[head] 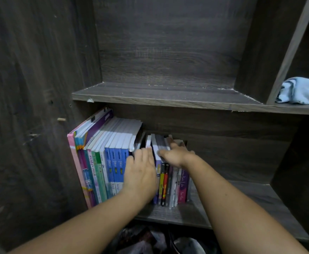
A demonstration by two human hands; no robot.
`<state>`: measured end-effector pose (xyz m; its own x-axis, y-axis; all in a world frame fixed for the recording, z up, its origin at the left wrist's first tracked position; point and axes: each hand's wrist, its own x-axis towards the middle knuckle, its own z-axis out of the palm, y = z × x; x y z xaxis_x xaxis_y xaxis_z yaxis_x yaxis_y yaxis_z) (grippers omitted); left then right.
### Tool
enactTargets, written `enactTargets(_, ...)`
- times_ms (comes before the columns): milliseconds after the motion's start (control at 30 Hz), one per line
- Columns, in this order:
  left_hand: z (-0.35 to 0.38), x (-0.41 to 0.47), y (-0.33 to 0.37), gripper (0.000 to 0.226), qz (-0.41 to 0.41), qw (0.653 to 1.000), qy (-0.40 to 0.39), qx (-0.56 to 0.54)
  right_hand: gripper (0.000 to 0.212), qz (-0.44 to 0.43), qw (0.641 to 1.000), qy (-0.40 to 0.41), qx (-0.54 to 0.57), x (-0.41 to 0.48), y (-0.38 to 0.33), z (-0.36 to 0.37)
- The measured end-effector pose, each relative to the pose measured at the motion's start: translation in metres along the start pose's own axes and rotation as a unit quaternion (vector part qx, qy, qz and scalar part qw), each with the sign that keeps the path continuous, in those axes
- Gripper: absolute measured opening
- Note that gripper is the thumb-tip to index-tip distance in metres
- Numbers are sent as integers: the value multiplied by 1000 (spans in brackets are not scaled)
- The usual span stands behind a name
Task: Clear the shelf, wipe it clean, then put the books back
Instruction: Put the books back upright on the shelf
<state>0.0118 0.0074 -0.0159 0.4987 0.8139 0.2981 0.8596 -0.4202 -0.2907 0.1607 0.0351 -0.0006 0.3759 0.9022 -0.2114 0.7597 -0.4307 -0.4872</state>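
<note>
Dark wood bookcase (40, 70) is holding a row of books (102, 162) on its lower shelf (241, 208), with both hands reaching in.

Tall books are leaning against the left wall, with shorter books (183, 182) standing just right of them. A pale blue cloth (300, 90) is lying bunched in the right-hand compartment, well apart. The left hand (141, 173) is pressing flat, fingers straight, against the spines. The right hand (175, 154) is reaching over the shorter books' top edges, blurred; whether it is gripping them cannot be told.

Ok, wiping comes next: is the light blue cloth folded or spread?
Bunched up, not spread: the light blue cloth lies crumpled on the dark wooden side shelf.
</note>
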Motion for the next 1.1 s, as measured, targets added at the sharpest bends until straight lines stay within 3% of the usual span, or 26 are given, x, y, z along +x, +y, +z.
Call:
enactTargets(100,-1,-6,-14,75,60,997,6,42,63,-11,996,-28,89,1,-5,3)
enactTargets(233,-7,-2,-46,105,75,996,25,42,45,-59,981,-50,176,-5,-7,-3)
enactTargets(400,3,1,-49,92,58,997,30,45,44,-92,982,-38,161,-13,3,-13)
enactTargets(533,12,15,-35,88,46,997,40,38,42,-82,976,-86,182,-10,22,-17)
enactTargets(600,10,22,-27,91,38,998,37,34,50,-70,975,-126,167,-11,25,-20)
enactTargets(667,7,24,-22,94,37,998,20,47,83,-78,983,-140,96,-7,30,-21)
enactTargets(733,7,23,-20,97,37,998,8,48,100,-90,981,-157,62,-4,32,-24)
enactTargets(800,7,19,-18,99,40,999,23,7,101,-101,980,-164,55,-4,33,-24)
enactTargets(933,2,11,-2,78,113,989,59,-80,104,-110,986,-127,-12,-1,37,-17)
enactTargets(1100,6,1,9,54,90,979,100,-153,96,-113,987,-114,-3,-1,40,-17)
